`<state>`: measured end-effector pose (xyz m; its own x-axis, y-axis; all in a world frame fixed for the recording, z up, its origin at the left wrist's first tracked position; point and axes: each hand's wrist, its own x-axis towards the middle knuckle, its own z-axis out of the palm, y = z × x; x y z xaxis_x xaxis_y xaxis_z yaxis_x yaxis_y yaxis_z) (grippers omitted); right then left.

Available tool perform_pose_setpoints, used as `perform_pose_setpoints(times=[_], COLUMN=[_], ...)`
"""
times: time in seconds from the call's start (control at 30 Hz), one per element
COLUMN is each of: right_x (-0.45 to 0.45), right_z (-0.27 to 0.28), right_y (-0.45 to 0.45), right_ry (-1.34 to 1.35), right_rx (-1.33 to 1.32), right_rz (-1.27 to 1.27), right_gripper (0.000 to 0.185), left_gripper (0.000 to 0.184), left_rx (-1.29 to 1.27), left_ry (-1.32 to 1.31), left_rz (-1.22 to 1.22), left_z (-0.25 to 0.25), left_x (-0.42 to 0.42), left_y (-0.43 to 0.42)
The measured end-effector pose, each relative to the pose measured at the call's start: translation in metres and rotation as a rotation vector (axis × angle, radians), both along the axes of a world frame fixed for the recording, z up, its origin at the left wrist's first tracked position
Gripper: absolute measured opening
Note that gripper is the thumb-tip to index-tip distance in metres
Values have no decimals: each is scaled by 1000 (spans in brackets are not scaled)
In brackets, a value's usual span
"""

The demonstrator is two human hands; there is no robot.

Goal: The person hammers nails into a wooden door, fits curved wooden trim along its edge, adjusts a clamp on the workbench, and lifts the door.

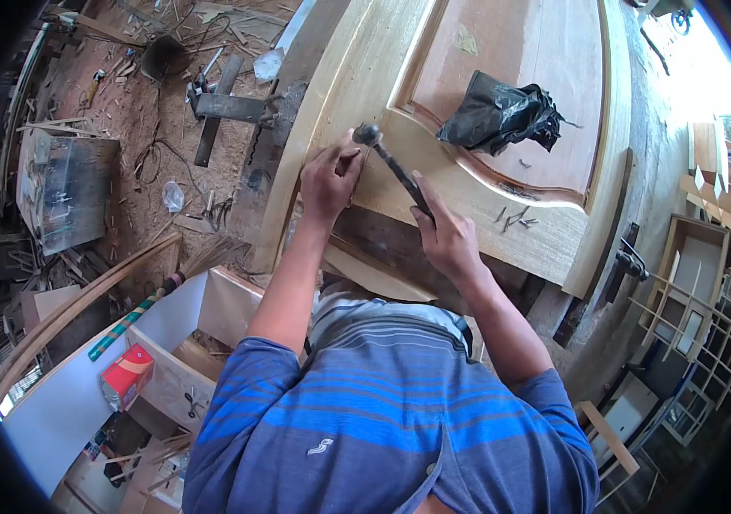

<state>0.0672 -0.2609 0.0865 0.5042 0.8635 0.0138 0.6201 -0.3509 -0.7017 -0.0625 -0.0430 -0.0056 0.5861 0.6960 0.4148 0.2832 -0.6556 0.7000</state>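
Observation:
A wooden panelled door (417, 154) lies under both hands. My right hand (451, 240) is wrapped round the handle of a dark hammer (398, 171), whose head is up beside my left fingertips. My left hand (329, 182) rests at the door's left part, fingers pinched together; what they hold, if anything, is too small to make out. A black plastic bag (502, 114) lies crumpled on the door panel. Several small dark nails or pegs (516, 220) are scattered on the wood below the bag.
A clamp (631, 259) stands at the door's right edge. To the left are a dark metal bracket (230, 108), a scuffed box (74, 193) and shavings on the floor. At lower left, an open white cabinet (65, 420) holds a red box (128, 375); a broom (138, 313) leans there.

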Motion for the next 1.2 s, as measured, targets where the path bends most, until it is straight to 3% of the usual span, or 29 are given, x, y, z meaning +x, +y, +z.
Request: perform_pose_setpoints(times=[0.07, 0.17, 0.3, 0.4, 0.6, 0.8, 1.07, 1.2], right_x=[-8, -7, 0, -9, -10, -15, -17, -16], right_z=[0, -13, -3, -5, -16, -26, -26, -29], right_y=[-6, -12, -8, -14, -28, -39, -40, -38], right_ry=[48, 25, 46, 64, 106, 85, 112, 112], right_rx=[269, -74, -165, 39, 68, 87, 63, 39], right_rz=[-21, 5, -7, -73, -141, -164, -154, -133], right_gripper=[58, 59, 61, 59, 57, 56, 57, 57], left_gripper=[50, 50, 43, 27, 11, 8, 13, 17], left_rx=[-42, -102, -173, -30, -31, 237, -108, -22], left_ry=[37, 59, 20, -72, -107, -129, -61, -74], left_rz=[12, 11, 16, -35, -46, -116, 39, -17], left_z=[-3, -3, 6, 5, 2, 11, 0, 2], left_x=[0, -6, -2, 2, -1, -1, -16, -17], left_y=[2, -6, -5, 0, -2, -14, -14, -6])
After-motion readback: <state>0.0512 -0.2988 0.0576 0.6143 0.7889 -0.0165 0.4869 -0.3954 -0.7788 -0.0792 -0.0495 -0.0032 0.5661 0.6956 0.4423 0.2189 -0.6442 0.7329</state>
